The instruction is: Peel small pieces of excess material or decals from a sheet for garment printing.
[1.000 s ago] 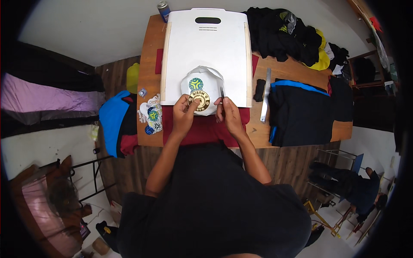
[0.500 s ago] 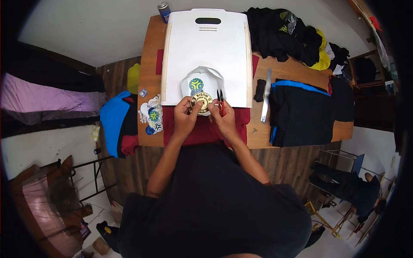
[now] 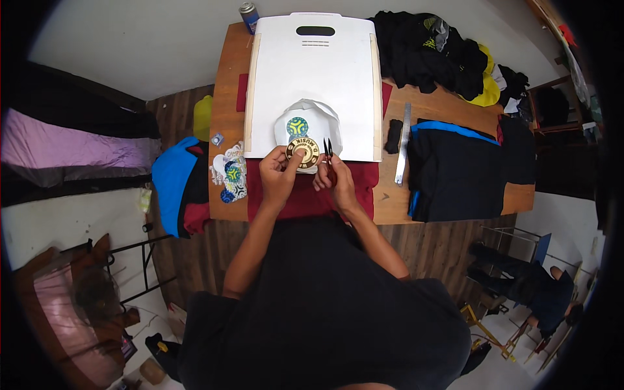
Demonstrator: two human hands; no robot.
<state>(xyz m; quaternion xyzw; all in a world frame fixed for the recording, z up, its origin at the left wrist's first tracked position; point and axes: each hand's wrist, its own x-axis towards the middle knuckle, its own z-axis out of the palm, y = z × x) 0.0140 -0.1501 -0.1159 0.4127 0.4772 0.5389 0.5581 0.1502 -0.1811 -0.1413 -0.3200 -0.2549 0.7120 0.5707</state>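
Observation:
Between the thumb and fingers of my left hand (image 3: pixel 275 177) is a round brown and cream emblem (image 3: pixel 308 147), held flat with its face up. My right hand (image 3: pixel 340 184) grips small red-handled scissors (image 3: pixel 328 151). Their dark blades are parted and point away from me, close to the emblem's right edge. Beneath both hands a white printed sheet (image 3: pixel 318 117) with a curled-up rim bears a round blue, green and yellow design (image 3: pixel 298 127). It rests on the near part of a large white board (image 3: pixel 312 71). Dark red cloth (image 3: pixel 312 195) lies below my wrists.
Left of the board are cut printed scraps (image 3: pixel 233 170). A spray can (image 3: pixel 248 17) stands at the far left corner. To the right lie a steel ruler (image 3: pixel 403 143), a dark narrow object (image 3: pixel 393 136), folded black garments (image 3: pixel 461 172) and piled clothes (image 3: pixel 422 52). Another person (image 3: pixel 549 292) works at far right.
My right fingers have come off the emblem and drawn slightly back, with the scissors now parted beside it. The emblem has turned and shifted a little left in my left hand.

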